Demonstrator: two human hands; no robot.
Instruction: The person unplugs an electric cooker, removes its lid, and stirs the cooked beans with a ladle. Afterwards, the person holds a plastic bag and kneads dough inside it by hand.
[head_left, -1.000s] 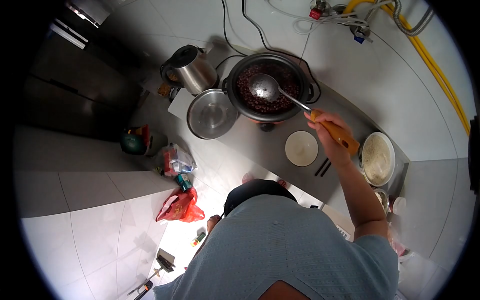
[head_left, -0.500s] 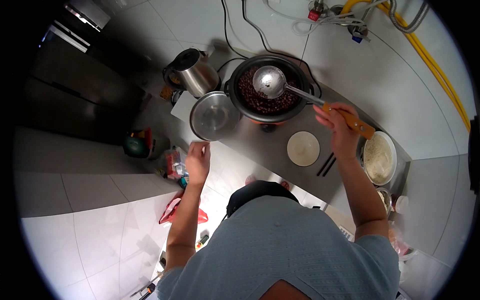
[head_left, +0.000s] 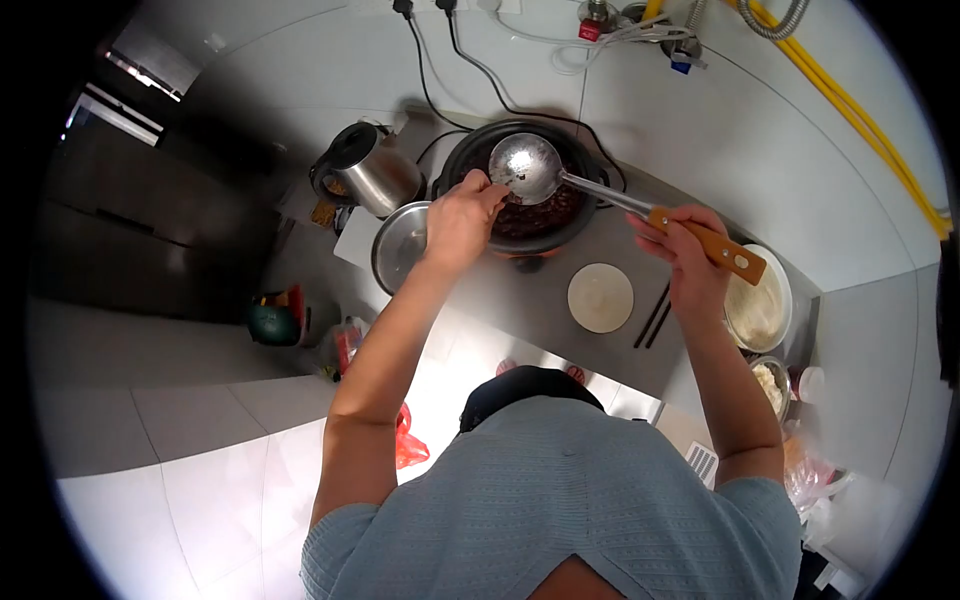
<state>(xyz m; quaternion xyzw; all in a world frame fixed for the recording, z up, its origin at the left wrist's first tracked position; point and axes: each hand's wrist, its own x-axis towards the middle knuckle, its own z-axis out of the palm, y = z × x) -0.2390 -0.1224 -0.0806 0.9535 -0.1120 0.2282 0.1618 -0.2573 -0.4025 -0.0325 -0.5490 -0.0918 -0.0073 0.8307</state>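
My right hand (head_left: 690, 262) is wrapped round the orange handle of a metal ladle (head_left: 527, 168), whose bowl is raised over the black cooking pot (head_left: 455, 165) of dark red beans (head_left: 535, 222). My left hand (head_left: 466, 218) is at the ladle bowl's lower left edge, fingers pinched together; anything between the fingertips is too small to make out. Left of the pot, a round metal lid or pan (head_left: 392, 250) is partly covered by my left hand and forearm. A pale round plate or bowl (head_left: 601, 298) sits in front of the pot, with dark chopsticks (head_left: 652, 316) beside it.
A steel kettle (head_left: 377, 175) stands left of the pot. At the right are a white bowl of pale contents (head_left: 757, 305) and a smaller metal bowl (head_left: 770, 384). Black cords (head_left: 500, 90) run behind the pot; a yellow hose (head_left: 850, 110) hangs on the wall.
My left hand has risen from low on the left, past the counter's edge, to the ladle bowl. My right hand has lifted the ladle from the beans and moved slightly right. The view has shifted.
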